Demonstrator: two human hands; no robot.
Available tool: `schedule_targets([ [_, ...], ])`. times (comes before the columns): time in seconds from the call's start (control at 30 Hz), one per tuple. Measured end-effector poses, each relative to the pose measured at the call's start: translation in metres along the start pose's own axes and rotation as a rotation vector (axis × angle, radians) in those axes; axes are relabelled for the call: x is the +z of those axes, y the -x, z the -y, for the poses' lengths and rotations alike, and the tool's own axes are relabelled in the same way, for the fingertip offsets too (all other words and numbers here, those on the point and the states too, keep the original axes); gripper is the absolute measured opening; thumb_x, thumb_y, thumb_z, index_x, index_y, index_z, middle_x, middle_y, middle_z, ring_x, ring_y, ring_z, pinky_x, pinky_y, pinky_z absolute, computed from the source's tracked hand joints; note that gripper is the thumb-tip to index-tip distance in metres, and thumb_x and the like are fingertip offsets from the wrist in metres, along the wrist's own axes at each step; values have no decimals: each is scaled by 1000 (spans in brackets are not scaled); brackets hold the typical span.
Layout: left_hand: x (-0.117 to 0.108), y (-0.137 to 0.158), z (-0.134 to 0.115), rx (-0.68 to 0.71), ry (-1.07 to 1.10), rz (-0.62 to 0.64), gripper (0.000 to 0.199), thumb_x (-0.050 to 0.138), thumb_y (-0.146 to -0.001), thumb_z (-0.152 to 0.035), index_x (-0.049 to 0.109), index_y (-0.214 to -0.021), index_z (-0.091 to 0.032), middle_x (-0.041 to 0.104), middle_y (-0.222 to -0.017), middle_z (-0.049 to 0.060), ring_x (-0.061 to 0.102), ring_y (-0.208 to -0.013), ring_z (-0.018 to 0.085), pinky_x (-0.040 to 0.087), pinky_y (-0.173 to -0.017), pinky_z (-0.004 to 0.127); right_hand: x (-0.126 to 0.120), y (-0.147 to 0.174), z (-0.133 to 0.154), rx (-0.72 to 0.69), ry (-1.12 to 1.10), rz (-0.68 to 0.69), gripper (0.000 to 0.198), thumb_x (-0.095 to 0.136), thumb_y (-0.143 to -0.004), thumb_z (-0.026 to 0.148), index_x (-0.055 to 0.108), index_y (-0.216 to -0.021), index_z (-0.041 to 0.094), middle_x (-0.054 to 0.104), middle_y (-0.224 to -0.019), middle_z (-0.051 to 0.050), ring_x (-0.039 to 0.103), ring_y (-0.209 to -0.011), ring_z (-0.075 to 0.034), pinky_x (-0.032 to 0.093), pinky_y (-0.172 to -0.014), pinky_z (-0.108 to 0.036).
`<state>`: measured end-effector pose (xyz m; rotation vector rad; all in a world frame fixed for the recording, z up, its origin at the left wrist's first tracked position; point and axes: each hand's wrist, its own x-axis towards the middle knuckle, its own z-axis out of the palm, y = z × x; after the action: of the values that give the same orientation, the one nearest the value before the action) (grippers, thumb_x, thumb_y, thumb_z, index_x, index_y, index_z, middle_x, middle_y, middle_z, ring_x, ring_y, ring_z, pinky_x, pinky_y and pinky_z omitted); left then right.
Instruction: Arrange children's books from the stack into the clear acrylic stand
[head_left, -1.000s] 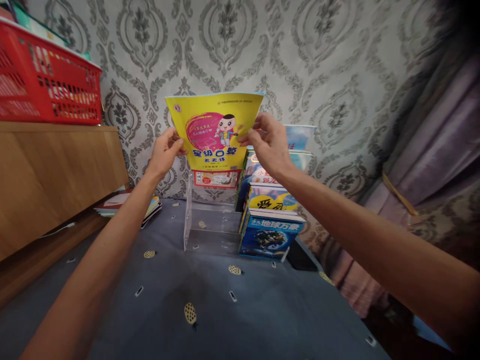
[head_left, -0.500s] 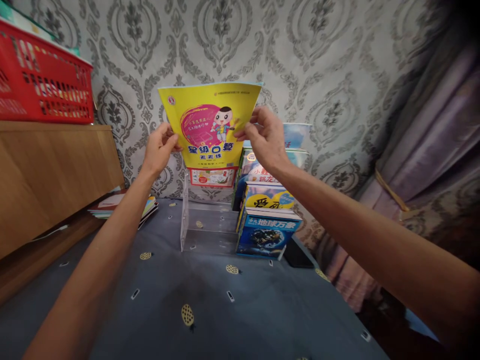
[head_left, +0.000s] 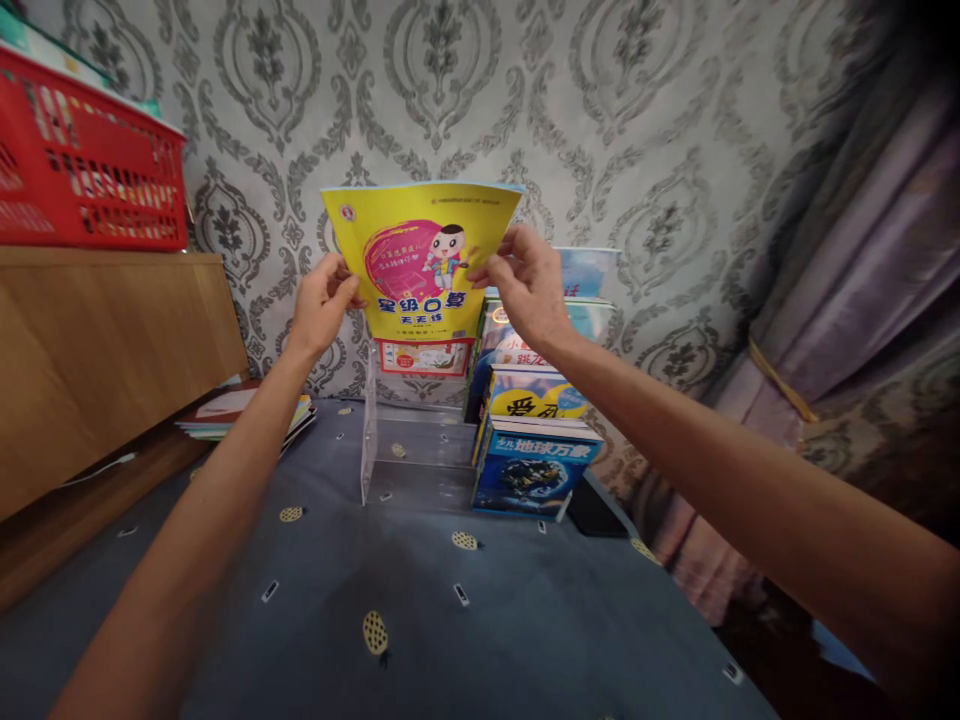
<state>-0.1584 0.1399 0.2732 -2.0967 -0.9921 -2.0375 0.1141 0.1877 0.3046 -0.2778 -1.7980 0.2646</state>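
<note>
A yellow workbook (head_left: 397, 235) with a pink patch and a cartoon child on its cover is held upright between my hands. My left hand (head_left: 322, 305) pinches its left edge, and my right hand (head_left: 529, 285) grips the right edge. The workbook is at the rear of a clear acrylic book rack (head_left: 369, 440) with stepped tiers. Below its bottom edge shows a red-bordered book (head_left: 427, 357). On the rack's right side, several books stand in rows, with a blue earth-picture book (head_left: 532, 475) in front and a yellow-and-blue book (head_left: 532, 395) behind it.
A red plastic basket (head_left: 112, 160) sits on a wooden cabinet (head_left: 127, 350) at the left. Beside the cabinet lies a stack of booklets (head_left: 214, 412). A black flat object (head_left: 596, 510) rests right of the rack. Patterned wallpaper is behind, and a purple curtain (head_left: 810, 330) hangs right.
Both hands have lowered the yellow workbook slightly, its top edge now a little further down. The rack and the other books have stayed in place.
</note>
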Motion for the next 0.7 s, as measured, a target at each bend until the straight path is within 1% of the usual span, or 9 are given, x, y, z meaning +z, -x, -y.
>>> schedule_targets([
  [0.17, 1, 1, 0, -9, -5, -4, 34, 62, -90, -52, 61, -102, -20, 66, -90, 4, 70, -96, 23, 60, -86, 42, -3, 1, 1, 35, 109, 31, 32, 49, -95, 60, 58, -109, 32, 70, -113, -7, 70, -102, -27, 61, -82, -45],
  [0.33, 3, 3, 1, 5, -14, -22, 35, 63, -89, -54, 60, -97, -20, 65, -90, 4, 70, -96, 24, 61, -84, 42, -1, 3, 0, 18, 92, 15, 31, 48, -96, 58, 56, -106, 31, 69, -107, -7, 71, -99, -27, 62, -80, -45],
  [0.47, 4, 3, 2, 20, -20, -31, 37, 62, -90, -56, 59, -97, -20, 65, -90, 4, 70, -97, 24, 61, -85, 42, 2, 3, -4, -2, 35, -6, 29, 49, -96, 56, 54, -102, 28, 67, -102, -6, 72, -93, -25, 62, -78, -43],
  [0.7, -4, 4, 6, 24, -31, -58, 36, 63, -89, -56, 60, -98, -21, 64, -88, 3, 70, -90, 22, 61, -83, 41, 9, 0, -11, 17, 70, 33, 41, 43, -95, 68, 55, -110, 31, 66, -103, -6, 69, -100, -26, 62, -79, -43],
])
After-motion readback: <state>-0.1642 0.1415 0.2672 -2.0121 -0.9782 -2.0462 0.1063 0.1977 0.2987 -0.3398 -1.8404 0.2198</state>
